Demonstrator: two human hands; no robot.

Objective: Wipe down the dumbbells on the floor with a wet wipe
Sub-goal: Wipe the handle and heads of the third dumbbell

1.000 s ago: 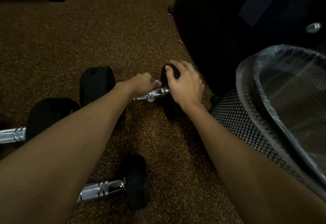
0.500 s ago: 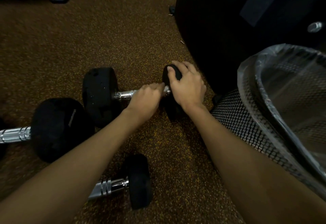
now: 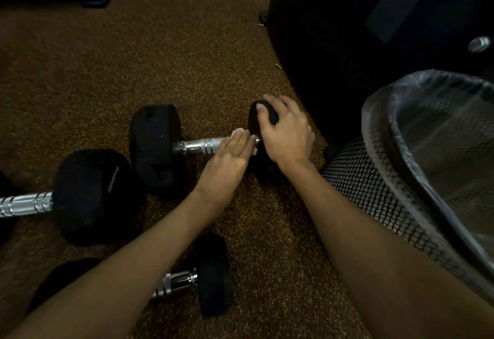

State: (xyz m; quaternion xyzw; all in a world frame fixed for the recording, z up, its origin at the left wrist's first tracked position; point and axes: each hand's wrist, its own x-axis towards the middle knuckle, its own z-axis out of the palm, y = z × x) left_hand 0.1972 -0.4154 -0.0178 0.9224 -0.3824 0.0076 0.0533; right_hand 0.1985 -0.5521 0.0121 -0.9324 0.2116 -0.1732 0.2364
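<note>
1. The wet wipe (image 3: 238, 133) shows only as white edges under the fingers of the left hand (image 3: 227, 159), pressed on the chrome handle (image 3: 199, 145) of the dumbbell (image 3: 157, 146) being cleaned. This dumbbell lies across the middle of the floor (image 3: 120, 71), its right-hand head just beside the black equipment (image 3: 347, 44).
2. The left hand's fingers lie fairly flat and together over the wipe and the handle's right end; whether they curl beneath the bar cannot be told.
3. The right hand (image 3: 287, 135) cups the right-hand head (image 3: 263, 114), fingers bent over its top, apparently steadying it.
4. Risk: the wipe is small and mostly covered, so it could bunch or slip out, leaving bare fingers rubbing the bar.
5. Risk: the ridged handle may snag and tear a thin wipe.
6. Risk: if the right hand eases off, the dumbbell may roll under the stroke; the fingers near the head could be pinched.
7. Two further dumbbells (image 3: 99, 194) (image 3: 213, 274) lie nearer the person, towards the floor's lower-left part; judged from the scene, they may remain to be wiped.
8. The mesh wastebasket (image 3: 374, 194) stands at the right edge, lined with a clear plastic bag (image 3: 379, 103). Nothing can be made out in the part of its inside that shows; its bottom is hidden.
</note>
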